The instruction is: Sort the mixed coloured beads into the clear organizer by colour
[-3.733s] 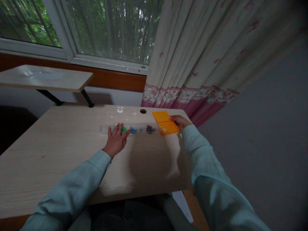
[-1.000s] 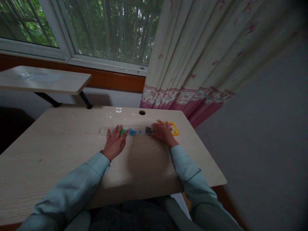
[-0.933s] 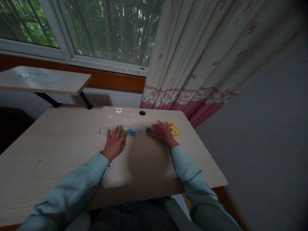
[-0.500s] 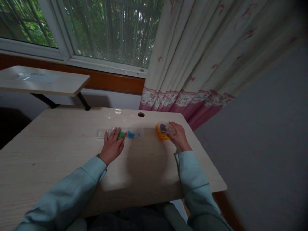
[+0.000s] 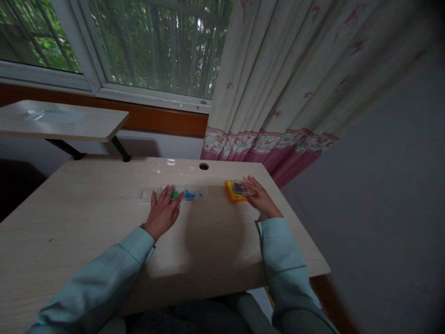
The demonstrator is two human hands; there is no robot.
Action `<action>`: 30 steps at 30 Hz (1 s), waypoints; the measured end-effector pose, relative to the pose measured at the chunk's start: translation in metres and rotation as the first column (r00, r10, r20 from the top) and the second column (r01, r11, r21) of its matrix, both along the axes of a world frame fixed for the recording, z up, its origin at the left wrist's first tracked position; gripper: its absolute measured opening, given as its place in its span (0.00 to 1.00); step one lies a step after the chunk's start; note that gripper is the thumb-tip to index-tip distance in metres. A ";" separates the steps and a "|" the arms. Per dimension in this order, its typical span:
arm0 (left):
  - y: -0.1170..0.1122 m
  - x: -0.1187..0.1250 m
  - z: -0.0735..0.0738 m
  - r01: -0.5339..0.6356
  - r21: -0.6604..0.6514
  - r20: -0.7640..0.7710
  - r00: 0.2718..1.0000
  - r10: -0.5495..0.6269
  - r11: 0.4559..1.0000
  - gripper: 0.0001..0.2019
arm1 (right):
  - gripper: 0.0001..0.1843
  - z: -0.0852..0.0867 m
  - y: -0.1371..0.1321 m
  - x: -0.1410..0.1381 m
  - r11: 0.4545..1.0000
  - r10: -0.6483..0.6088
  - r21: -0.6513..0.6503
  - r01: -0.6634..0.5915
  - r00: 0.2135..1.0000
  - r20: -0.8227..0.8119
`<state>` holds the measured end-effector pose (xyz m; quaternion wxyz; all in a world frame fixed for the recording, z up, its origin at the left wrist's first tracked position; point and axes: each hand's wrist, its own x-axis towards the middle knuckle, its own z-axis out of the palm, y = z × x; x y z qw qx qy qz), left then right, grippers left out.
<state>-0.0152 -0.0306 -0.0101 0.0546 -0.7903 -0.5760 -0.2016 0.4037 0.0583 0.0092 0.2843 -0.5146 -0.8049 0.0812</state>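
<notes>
My left hand lies flat with its fingers spread over a row of small clear plastic boxes. Green pieces show between its fingers, and blue pieces lie in the clear box just right of it. The leftmost clear box looks pale inside; the part beneath my hand is hidden. At the right, my right hand has its thumb and fingers around the right end of a small clear box with dark contents. That box is on top of a yellow-orange box, apparently touching it.
The pale wooden desk has a round cable hole near its back edge. A raised shelf on black legs stands at the back left. A window and a patterned curtain are behind the desk, with a wall at right.
My right hand has lowered the clear box flatter onto the yellow-orange box, and the hand has shifted slightly right with its fingers looser. My left hand stays in place.
</notes>
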 end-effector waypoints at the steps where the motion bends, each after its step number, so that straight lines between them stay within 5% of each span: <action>1: 0.000 0.000 0.000 -0.001 0.002 -0.005 1.000 0.001 1.000 0.24 | 0.25 0.003 -0.002 -0.004 1.000 -0.019 0.013 0.018 0.999 0.033; 6: 0.001 -0.001 -0.002 0.008 0.003 -0.001 1.000 -0.008 1.000 0.24 | 0.25 0.009 -0.016 -0.073 0.993 -0.009 0.118 -0.010 0.987 0.158; 10: 0.001 -0.001 -0.003 0.002 0.003 0.001 1.000 -0.002 1.000 0.24 | 0.28 -0.003 -0.031 -0.154 0.957 0.154 0.188 -0.221 0.935 0.319; 13: 0.001 -0.001 -0.002 0.000 0.006 -0.015 1.000 0.000 1.000 0.23 | 0.31 -0.012 -0.036 -0.191 0.956 0.114 0.219 -0.195 0.935 0.334; 26: 0.003 -0.003 -0.008 -0.012 0.020 -0.002 1.000 0.012 1.000 0.25 | 0.26 -0.014 -0.037 -0.195 0.985 0.082 0.124 -0.122 0.954 0.288; 30: 0.001 -0.004 -0.003 0.006 0.016 -0.014 1.000 -0.005 1.000 0.24 | 0.27 -0.010 -0.037 -0.181 0.964 0.115 0.215 -0.154 0.976 0.182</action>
